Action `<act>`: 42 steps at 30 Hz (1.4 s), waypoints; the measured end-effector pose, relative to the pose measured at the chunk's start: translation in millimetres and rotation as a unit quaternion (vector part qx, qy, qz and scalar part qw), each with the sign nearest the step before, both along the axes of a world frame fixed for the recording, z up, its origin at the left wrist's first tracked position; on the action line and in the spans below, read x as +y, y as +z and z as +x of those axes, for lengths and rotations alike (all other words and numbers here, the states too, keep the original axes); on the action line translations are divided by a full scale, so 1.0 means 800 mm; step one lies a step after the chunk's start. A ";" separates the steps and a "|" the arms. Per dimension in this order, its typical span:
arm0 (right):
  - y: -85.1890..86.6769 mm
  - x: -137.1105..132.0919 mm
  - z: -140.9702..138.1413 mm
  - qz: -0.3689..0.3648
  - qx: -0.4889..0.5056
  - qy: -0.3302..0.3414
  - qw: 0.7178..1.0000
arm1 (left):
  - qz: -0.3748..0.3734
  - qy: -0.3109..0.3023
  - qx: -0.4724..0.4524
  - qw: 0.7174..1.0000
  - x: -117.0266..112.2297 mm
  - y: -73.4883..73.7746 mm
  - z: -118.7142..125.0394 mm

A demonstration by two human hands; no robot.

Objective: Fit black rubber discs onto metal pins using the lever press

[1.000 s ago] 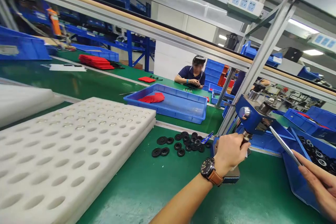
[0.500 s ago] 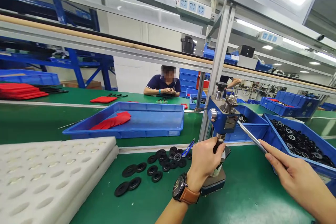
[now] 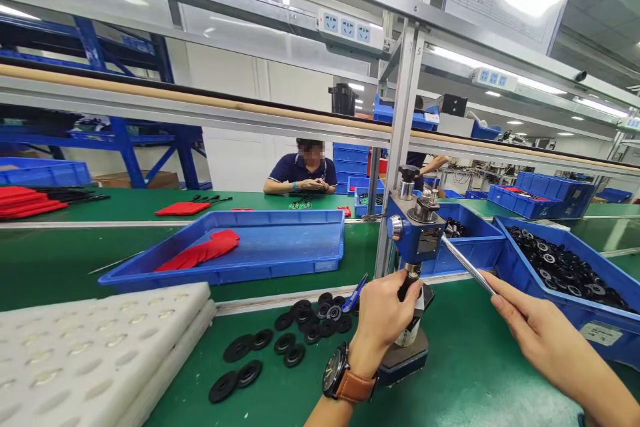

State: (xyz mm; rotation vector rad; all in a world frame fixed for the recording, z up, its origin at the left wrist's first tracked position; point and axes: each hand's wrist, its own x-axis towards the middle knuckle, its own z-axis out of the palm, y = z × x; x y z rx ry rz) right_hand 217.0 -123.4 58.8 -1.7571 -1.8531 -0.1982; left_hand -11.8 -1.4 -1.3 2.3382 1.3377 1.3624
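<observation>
A blue hand press (image 3: 417, 230) stands on its dark base on the green bench in front of me. My right hand (image 3: 533, 320) grips the press's metal lever (image 3: 470, 265), which slants down to the right. At the press ram, my left hand (image 3: 383, 313) is closed, with a watch on its wrist. A dark piece shows between thumb and fingers just under the ram, but the hand hides most of it. Left of that hand lie several black round discs (image 3: 285, 343), some overlapping, and blue tweezers (image 3: 355, 293).
White foam trays (image 3: 105, 347) with round holes are stacked at left. A blue tray (image 3: 285, 273) with red pieces lies behind the discs. Blue bins (image 3: 613, 333) of black parts stand at right. A metal post (image 3: 400, 120) rises behind the press. Another person (image 3: 303, 170) sits across.
The camera view has tilted up slightly and turned right, so the scene sits lower and further left. Both hands keep their places on the press, and the lever's angle looks nearly the same.
</observation>
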 end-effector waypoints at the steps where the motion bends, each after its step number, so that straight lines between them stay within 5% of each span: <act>1: -0.005 0.000 -0.001 0.016 -0.001 -0.008 1.000 | 0.000 -0.001 0.001 1.000 0.000 0.000 0.000; 9: -0.024 -0.003 -0.006 0.041 -0.018 -0.021 0.999 | -0.008 0.001 0.000 1.000 0.001 -0.004 0.002; 18: -0.014 0.000 -0.003 0.001 0.000 -0.006 1.000 | 0.002 0.007 0.011 1.000 0.001 -0.002 0.002; 24: -0.022 -0.004 -0.014 0.008 -0.022 -0.066 0.998 | 0.003 0.005 0.008 1.000 0.001 -0.001 0.001; 33: -0.040 0.000 -0.006 0.025 -0.034 -0.071 0.997 | 0.004 0.000 0.000 1.000 0.002 -0.002 0.002; 42: -0.025 0.000 -0.011 0.026 -0.039 -0.023 0.999 | -0.003 0.003 0.006 1.000 0.001 -0.001 0.001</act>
